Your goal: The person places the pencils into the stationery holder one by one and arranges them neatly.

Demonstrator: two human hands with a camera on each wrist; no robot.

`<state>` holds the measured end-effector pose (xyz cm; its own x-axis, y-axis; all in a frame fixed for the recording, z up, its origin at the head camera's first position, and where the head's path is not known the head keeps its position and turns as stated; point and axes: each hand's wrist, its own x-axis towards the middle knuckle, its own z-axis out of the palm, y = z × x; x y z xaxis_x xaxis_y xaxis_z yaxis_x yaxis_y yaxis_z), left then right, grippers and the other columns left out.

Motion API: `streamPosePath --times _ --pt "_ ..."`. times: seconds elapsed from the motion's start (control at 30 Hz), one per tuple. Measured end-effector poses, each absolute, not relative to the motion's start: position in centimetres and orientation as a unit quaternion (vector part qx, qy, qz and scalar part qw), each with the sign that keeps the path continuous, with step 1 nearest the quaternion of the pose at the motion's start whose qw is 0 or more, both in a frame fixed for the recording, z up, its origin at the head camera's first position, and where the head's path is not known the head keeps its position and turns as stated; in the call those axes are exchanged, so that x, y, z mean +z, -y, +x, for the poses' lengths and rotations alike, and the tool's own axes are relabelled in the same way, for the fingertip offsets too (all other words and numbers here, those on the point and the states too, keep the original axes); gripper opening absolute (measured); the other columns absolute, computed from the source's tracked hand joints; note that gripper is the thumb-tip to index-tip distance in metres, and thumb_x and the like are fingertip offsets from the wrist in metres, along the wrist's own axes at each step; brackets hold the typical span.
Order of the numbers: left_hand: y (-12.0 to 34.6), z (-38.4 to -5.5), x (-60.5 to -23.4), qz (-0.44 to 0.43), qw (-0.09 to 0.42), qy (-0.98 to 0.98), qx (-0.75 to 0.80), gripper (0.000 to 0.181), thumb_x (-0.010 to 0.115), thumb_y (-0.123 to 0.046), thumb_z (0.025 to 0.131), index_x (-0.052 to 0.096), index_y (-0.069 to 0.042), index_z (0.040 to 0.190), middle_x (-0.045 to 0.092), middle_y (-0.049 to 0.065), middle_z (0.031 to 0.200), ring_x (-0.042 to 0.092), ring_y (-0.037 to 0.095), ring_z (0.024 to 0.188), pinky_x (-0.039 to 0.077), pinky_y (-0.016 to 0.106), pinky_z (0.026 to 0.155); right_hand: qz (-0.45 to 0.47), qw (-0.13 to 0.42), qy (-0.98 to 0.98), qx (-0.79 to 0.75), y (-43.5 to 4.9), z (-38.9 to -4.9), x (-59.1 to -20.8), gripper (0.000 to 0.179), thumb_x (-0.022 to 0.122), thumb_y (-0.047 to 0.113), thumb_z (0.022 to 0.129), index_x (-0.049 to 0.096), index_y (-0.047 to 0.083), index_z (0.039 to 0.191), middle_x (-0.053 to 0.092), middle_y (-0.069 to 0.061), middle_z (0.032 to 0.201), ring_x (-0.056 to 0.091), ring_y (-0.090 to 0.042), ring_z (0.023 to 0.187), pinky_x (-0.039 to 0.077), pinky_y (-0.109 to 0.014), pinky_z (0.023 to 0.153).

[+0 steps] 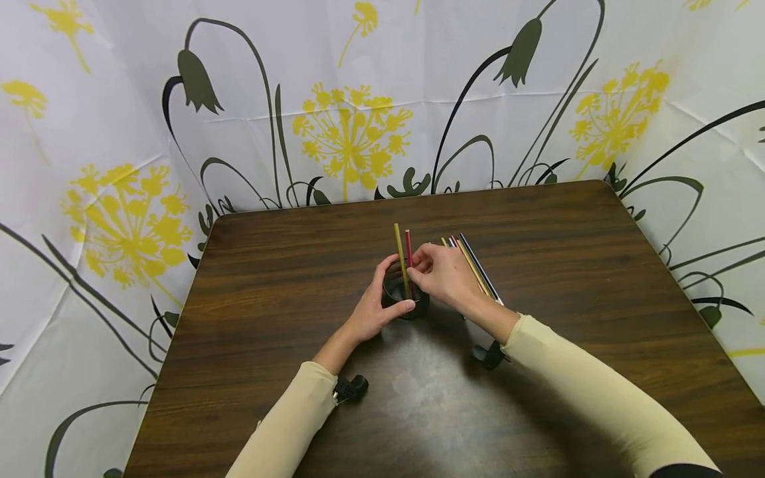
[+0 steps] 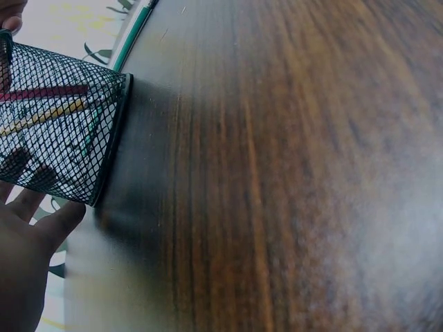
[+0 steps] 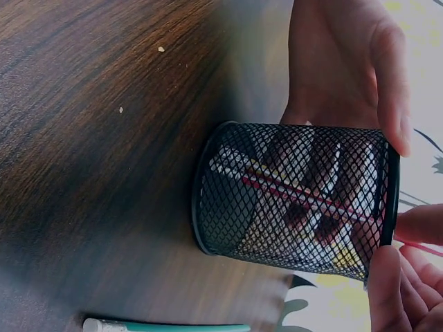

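A black wire-mesh pencil cup stands upright on the table. My left hand holds it from the left, thumb at the near side and fingers round the far side. Inside the cup lean a yellow pencil and a red pencil, their upper ends above the rim. With thumb and fingertips, my right hand pinches the red pencil right at the rim. Through the mesh in the left wrist view, the lower ends of both pencils show.
Several more pencils lie together on the wooden table, partly hidden behind the right hand. One is teal, close to the cup. A floral cloth hangs behind the table. Black wrist devices sit on both forearms.
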<state>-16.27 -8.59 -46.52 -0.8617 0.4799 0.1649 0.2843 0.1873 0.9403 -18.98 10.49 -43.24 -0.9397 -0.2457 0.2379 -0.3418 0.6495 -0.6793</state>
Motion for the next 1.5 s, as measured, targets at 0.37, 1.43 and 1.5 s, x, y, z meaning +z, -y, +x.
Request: streamPosePath --times 0.37,1.43,1.5 --pt "8.6 -16.3 -46.4 0.249 0.089 -0.766 0.586 0.083 0.07 -0.01 0.09 0.017 -0.008 0.154 0.03 0.019 0.153 0.03 0.037 0.139 0.02 0.061 0.11 0.137 0.062 0.931 0.333 -9.9 -19.3 -43.0 0.012 0.074 0.02 0.085 0.069 0.011 0.088 0.065 0.005 0.069 0.058 -0.009 0.058 0.046 -0.028 0.053" --pt "8.4 -16.5 -46.5 0.267 0.085 -0.75 0.6 0.082 0.068 -0.004 0.09 0.016 -0.004 0.153 0.032 0.02 0.151 0.033 0.036 0.137 0.021 0.061 0.11 0.142 0.055 0.947 0.282 -9.3 -20.1 -42.7 0.017 0.071 0.021 0.088 0.073 0.008 0.1 0.069 0.0 0.071 0.06 -0.011 0.057 0.046 -0.029 0.048" --pt "8.4 -16.5 -46.6 0.268 0.084 -0.75 0.599 0.082 0.068 -0.004 0.09 0.016 -0.004 0.153 0.032 0.021 0.15 0.033 0.037 0.137 0.021 0.061 0.11 0.143 0.056 0.946 0.284 -9.3 -20.1 -42.7 0.018 0.071 0.02 0.087 0.073 0.008 0.1 0.07 0.0 0.072 0.061 -0.012 0.058 0.046 -0.029 0.049"
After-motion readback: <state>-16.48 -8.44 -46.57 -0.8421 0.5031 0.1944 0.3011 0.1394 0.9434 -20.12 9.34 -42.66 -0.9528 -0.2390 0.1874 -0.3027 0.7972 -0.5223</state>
